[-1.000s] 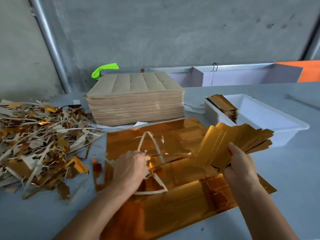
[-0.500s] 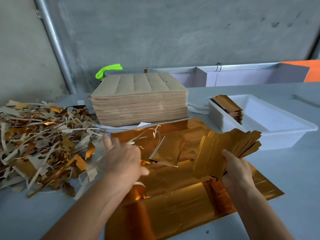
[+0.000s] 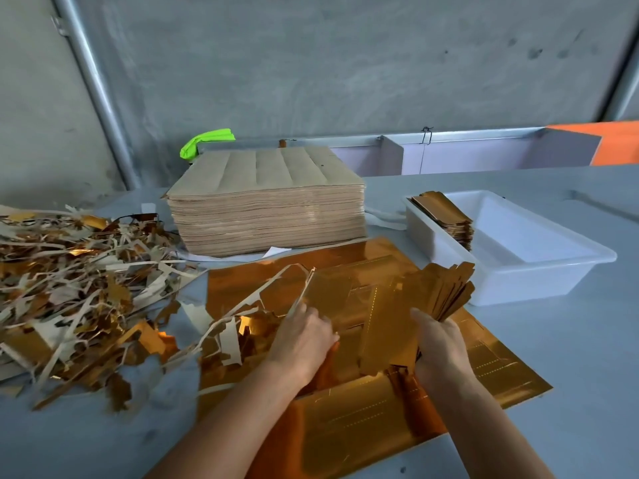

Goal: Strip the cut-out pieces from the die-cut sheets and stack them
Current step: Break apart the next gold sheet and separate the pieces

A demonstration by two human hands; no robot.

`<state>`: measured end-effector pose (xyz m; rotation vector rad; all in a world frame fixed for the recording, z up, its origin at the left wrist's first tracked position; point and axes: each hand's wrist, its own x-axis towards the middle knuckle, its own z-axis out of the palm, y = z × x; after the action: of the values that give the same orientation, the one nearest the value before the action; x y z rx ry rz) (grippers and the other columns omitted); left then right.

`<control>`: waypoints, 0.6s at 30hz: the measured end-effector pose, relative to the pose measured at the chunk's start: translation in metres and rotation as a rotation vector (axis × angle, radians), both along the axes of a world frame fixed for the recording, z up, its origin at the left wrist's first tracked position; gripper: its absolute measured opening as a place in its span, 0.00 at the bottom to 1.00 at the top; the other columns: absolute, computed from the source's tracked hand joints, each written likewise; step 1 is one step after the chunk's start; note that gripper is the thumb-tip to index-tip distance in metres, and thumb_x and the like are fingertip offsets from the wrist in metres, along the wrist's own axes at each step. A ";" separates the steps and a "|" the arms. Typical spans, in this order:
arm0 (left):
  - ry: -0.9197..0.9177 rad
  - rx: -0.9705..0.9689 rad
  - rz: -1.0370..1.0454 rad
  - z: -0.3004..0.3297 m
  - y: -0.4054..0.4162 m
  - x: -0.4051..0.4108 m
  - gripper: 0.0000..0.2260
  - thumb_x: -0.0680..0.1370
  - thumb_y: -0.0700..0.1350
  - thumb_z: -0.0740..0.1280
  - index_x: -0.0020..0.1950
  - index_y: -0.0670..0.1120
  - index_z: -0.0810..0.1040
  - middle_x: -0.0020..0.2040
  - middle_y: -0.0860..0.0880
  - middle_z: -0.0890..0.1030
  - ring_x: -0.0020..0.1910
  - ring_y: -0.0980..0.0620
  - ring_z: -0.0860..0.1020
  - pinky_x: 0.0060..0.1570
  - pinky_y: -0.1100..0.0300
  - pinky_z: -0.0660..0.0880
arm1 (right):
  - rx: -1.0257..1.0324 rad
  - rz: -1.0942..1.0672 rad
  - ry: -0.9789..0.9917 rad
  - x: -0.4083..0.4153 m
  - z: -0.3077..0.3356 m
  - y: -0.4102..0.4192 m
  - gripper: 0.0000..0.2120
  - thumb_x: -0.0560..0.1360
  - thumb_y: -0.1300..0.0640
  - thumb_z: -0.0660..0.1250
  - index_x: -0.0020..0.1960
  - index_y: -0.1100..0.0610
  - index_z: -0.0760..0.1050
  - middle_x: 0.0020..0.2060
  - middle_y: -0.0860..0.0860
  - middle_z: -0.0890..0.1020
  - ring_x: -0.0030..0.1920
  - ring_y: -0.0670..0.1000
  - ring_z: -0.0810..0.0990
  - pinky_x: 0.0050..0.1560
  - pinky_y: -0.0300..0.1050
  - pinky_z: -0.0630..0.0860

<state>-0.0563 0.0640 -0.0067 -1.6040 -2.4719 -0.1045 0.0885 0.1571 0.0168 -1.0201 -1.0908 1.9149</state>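
Shiny gold die-cut sheets [image 3: 363, 416] lie flat on the grey table in front of me. My right hand [image 3: 441, 344] grips a fanned bundle of gold cut-out pieces [image 3: 447, 292] above the sheets' right half. My left hand [image 3: 304, 340] is over the middle of the sheets, and its fingertips pinch the lower left edge of a single gold cut-out piece [image 3: 328, 292] that stands tilted up. A thin waste strip [image 3: 262, 292] trails from that piece toward the left.
A big pile of gold and beige waste strips [image 3: 69, 288] covers the table's left side. A tall stack of beige-backed sheets [image 3: 269, 205] stands behind. At the right, a white plastic tray [image 3: 539, 271] holds stacked gold pieces [image 3: 444, 216] in its near corner.
My left hand swung left and dropped waste strips by the scrap pile, then came back to the middle and took hold of a loose gold piece. My right hand kept its bundle, slightly lower.
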 end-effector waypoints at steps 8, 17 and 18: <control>0.053 0.501 -0.012 0.037 -0.023 0.003 0.05 0.71 0.37 0.72 0.44 0.38 0.79 0.39 0.44 0.82 0.36 0.50 0.81 0.33 0.64 0.79 | 0.009 0.062 -0.029 -0.018 -0.002 -0.006 0.04 0.81 0.59 0.58 0.51 0.56 0.72 0.38 0.50 0.79 0.37 0.51 0.79 0.36 0.44 0.78; -0.144 0.585 -0.308 0.031 -0.033 0.041 0.11 0.67 0.30 0.74 0.47 0.39 0.81 0.40 0.45 0.82 0.37 0.50 0.82 0.34 0.59 0.81 | 0.054 0.166 0.028 -0.039 0.007 -0.026 0.10 0.80 0.60 0.58 0.46 0.59 0.77 0.32 0.53 0.84 0.34 0.52 0.84 0.33 0.46 0.78; -0.136 0.544 -0.336 0.030 -0.034 0.043 0.13 0.66 0.30 0.75 0.47 0.39 0.82 0.41 0.45 0.83 0.39 0.50 0.82 0.36 0.59 0.81 | 0.071 0.164 0.028 -0.039 0.006 -0.025 0.10 0.80 0.60 0.59 0.46 0.61 0.78 0.32 0.54 0.84 0.35 0.53 0.84 0.34 0.46 0.78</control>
<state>-0.0136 0.0301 0.0232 -1.7635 -1.9784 -0.8737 0.0498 0.1316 0.0231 -0.8855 -1.2502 1.9972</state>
